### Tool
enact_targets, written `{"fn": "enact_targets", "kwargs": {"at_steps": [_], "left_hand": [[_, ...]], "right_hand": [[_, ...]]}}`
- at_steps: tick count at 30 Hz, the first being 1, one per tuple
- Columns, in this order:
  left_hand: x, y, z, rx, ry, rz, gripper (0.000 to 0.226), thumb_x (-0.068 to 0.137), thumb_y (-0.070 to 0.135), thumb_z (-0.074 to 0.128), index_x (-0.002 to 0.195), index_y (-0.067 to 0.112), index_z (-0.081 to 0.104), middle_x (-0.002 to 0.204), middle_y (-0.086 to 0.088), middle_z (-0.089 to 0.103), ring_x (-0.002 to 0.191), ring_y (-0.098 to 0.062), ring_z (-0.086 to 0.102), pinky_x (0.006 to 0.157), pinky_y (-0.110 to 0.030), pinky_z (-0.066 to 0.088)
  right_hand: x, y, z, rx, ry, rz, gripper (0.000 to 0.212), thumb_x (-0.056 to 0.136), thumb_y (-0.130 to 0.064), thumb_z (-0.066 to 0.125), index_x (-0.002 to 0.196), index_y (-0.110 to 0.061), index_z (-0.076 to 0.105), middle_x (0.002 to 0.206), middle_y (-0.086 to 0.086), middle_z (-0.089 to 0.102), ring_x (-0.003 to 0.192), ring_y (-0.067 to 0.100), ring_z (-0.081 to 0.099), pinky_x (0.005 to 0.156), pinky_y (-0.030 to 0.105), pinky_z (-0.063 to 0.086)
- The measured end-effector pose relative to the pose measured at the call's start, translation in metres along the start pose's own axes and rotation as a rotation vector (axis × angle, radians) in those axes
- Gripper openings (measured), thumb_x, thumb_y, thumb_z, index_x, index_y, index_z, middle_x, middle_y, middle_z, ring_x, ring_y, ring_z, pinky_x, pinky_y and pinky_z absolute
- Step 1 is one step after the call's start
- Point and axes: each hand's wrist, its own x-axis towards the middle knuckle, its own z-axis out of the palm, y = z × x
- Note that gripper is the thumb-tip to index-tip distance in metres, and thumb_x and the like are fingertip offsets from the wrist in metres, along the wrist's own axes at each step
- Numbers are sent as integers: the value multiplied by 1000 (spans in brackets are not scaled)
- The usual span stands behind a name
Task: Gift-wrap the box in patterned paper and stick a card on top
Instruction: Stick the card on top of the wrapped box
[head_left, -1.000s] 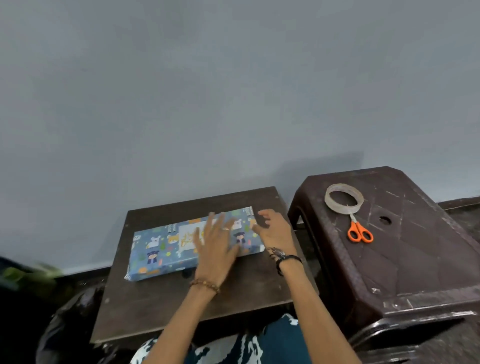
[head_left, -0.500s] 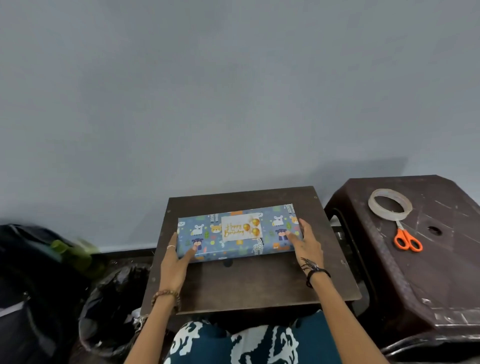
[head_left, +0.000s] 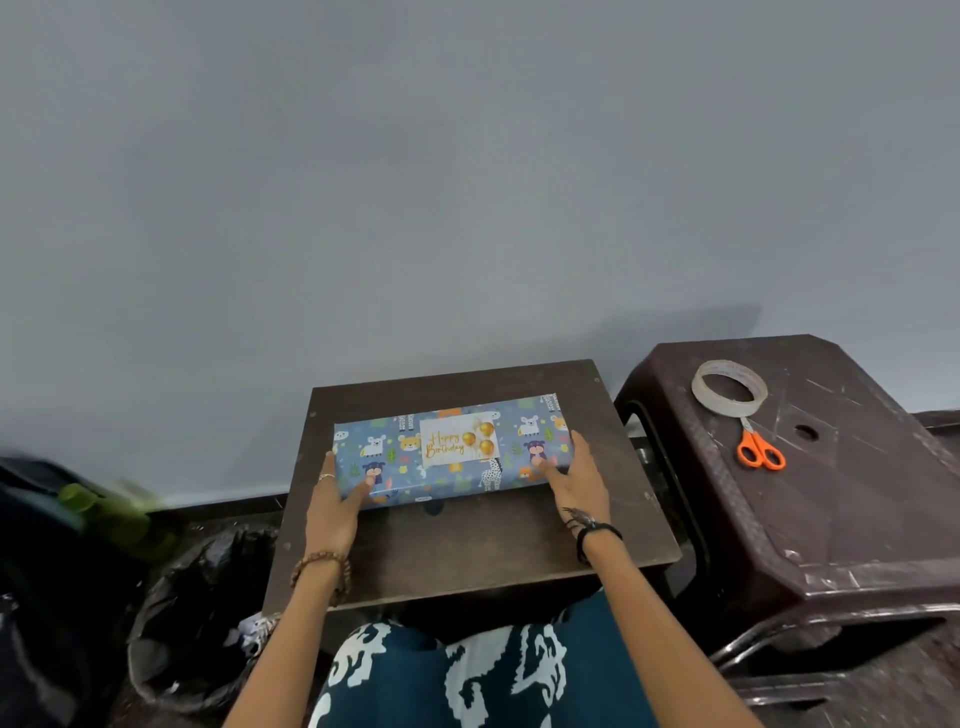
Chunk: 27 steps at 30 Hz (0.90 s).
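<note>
Fingers: both hands, left hand (head_left: 332, 512) and right hand (head_left: 581, 480), hold one wrapped box (head_left: 447, 475) by its ends
Box: on small table (head_left: 467, 545)
Card (head_left: 458, 440): one, on top
Stool (head_left: 831, 493): one tape roll (head_left: 729, 387), one scissors (head_left: 759, 448)

- A wrapped box (head_left: 447, 457) lies flat on the dark wooden counter (head_left: 467, 545).
- Beside it, a brown plastic stool (head_left: 831, 519) bears a tape roll (head_left: 729, 387) and orange scissors (head_left: 759, 451).

Beaded bracelet (head_left: 320, 564), black wristband (head_left: 597, 532), teal-white patterned clothing (head_left: 467, 675).
</note>
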Motion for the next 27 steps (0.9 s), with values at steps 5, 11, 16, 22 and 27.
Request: {"fn": "enact_targets", "kwargs": {"at_steps": [5, 11, 16, 22, 27], "left_hand": [[7, -5, -1, -48, 10, -70, 71, 88, 23, 62, 145, 7, 24, 142, -12, 41, 128, -33, 40, 106, -43, 30], [19, -6, -4, -97, -6, -119, 48, 80, 22, 71, 121, 5, 54, 118, -13, 58, 109, -29, 54, 92, -37, 43], [32, 23, 0, -166, -12, 4, 56, 77, 24, 74, 126, 8, 54, 123, -10, 59, 111, -25, 57, 97, -42, 46], [33, 43, 4, -306, -103, 83, 37, 89, 2, 55, 126, 6, 53, 114, -2, 57, 104, -17, 53, 92, -28, 41], [33, 18, 11, -194, -121, 24, 41, 92, 7, 52, 133, 4, 46, 130, -10, 53, 119, -22, 48, 96, -28, 37]], "right_hand": [[8, 2, -13, 63, -73, 34, 70, 86, -31, 63, 143, -14, 26, 139, 9, 45, 125, 27, 44, 103, 37, 33], [22, 7, -38, 409, -78, 136, 57, 87, -11, 61, 139, -12, 36, 137, 12, 47, 126, 27, 44, 108, 39, 32], [43, -7, -63, 572, -31, 111, 57, 86, -3, 60, 138, -6, 37, 126, 9, 54, 108, 19, 51, 80, 27, 44], [57, -3, -73, 620, -8, 127, 60, 87, -2, 60, 140, -3, 33, 135, 15, 50, 119, 27, 51, 101, 37, 42], [49, 16, -54, 489, -29, 147, 53, 90, -5, 56, 138, -2, 35, 137, 15, 47, 126, 29, 45, 101, 38, 39]]}}
